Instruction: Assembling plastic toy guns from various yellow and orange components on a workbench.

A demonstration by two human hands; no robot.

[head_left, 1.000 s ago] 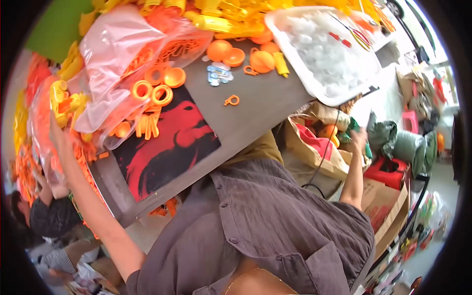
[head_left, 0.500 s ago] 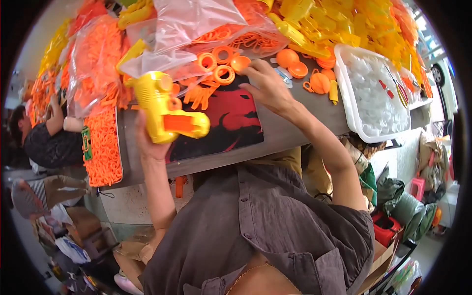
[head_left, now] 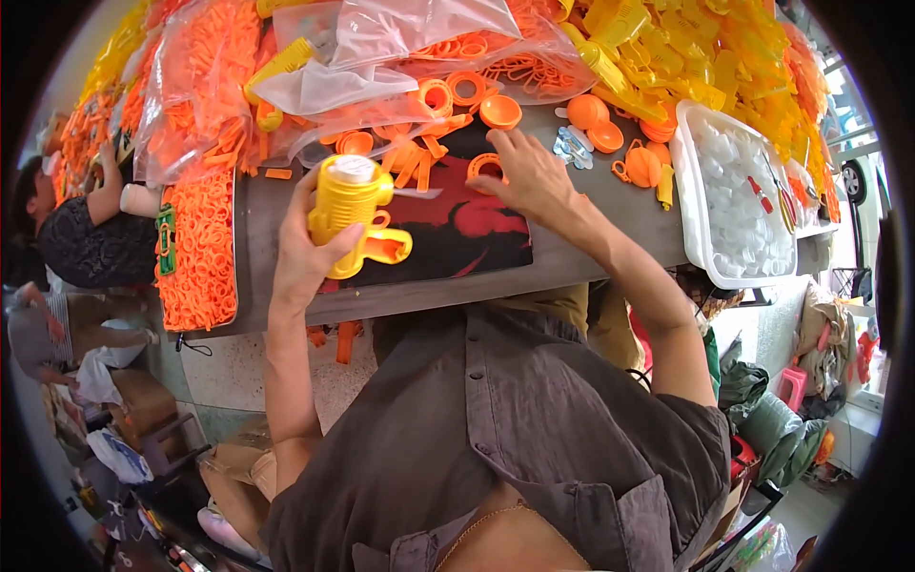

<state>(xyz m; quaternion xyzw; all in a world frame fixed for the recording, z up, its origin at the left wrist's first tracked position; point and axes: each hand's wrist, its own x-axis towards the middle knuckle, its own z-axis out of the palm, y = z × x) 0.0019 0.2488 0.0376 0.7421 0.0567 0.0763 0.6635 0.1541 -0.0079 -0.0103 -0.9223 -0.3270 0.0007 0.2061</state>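
The yellow plastic body stood above the left part of the red-and-black mat, its pale round end turned up and an orange-lined spout pointing right. The left hand was clamped around it, covering its left side. Beside it, an orange ring was pinched between thumb and fingers of the right hand. Just beyond lay orange strips and an orange cup; a clear plastic bag sprawled behind, crowding the table's far side. Rightward were orange half-shells, a white tray of translucent pieces and a heap of yellow parts. A bin of small orange parts sat at the left, another person beyond it.

The left forearm rose nearly upright, thumb across the body's front; the right reached in diagonally, elbow bent, palm down.
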